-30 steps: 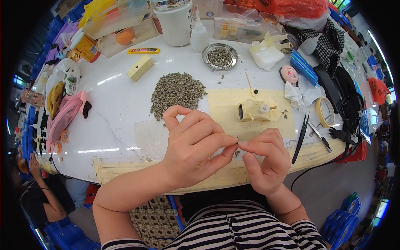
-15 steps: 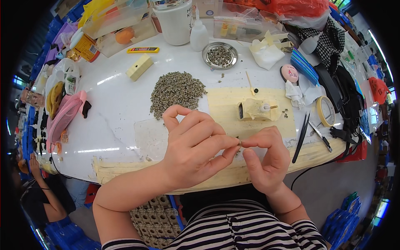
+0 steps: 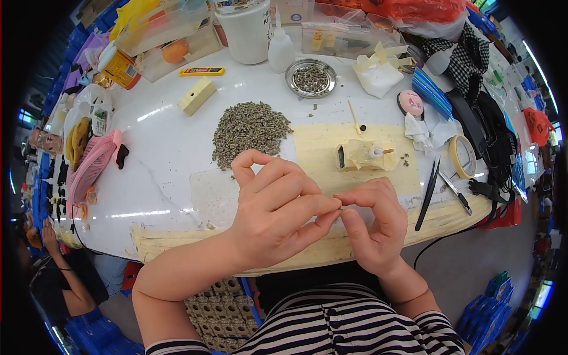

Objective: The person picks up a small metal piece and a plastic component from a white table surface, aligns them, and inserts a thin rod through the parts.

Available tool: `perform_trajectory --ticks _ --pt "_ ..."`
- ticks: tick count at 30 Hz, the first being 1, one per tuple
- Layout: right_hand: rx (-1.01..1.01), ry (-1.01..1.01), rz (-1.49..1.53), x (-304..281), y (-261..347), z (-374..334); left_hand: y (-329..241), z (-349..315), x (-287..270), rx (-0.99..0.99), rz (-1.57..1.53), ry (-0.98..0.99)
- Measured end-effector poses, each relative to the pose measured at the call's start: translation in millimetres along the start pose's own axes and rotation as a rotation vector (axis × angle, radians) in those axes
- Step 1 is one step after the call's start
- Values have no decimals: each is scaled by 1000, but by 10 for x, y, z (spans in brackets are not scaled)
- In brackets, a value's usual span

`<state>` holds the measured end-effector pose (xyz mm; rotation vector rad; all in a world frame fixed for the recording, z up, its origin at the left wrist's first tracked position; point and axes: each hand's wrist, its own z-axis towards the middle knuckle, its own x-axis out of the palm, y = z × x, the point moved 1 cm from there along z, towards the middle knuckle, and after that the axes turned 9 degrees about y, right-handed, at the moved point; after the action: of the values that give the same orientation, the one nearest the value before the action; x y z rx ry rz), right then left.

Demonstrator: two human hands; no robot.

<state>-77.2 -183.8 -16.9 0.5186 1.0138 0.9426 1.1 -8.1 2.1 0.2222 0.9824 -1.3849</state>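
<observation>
My left hand [image 3: 281, 213] is closed in a pinch over the near edge of the table, thumb and forefinger pressed on a small metal part [image 3: 341, 207]. Only a sliver of it shows; fingertips cover the rest. From the other side, my right hand [image 3: 377, 228] meets those fingertips, its forefinger and thumb bent around the same part. Beyond my left hand lies a heap of small grey-brown metal parts [image 3: 248, 133]. A taped block with a white nozzle and a thin stick [image 3: 367, 157] stands past my right hand on yellow tape.
Similar parts fill a round metal dish [image 3: 311, 78] farther back. Black tweezers [image 3: 427, 195], a craft knife [image 3: 455, 193] and a tape roll [image 3: 462, 157] lie at the right. At the left are a yellowish block [image 3: 197, 96] and a pink mesh pouch [image 3: 92, 168]. Another person's arm [image 3: 65, 272] shows lower left.
My right thumb and forefinger have come closer together and shifted slightly left, around the left fingertips. The small part, plainer before, is now mostly covered. My left hand barely moves.
</observation>
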Motion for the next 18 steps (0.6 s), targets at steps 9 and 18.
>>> perform_trajectory --ticks 9,18 --pt "-40 -52 27 -35 65 4 -6 8 -3 -16 8 11" --pt "14 -26 11 -10 23 -16 -10 -6 8 18 35 10"
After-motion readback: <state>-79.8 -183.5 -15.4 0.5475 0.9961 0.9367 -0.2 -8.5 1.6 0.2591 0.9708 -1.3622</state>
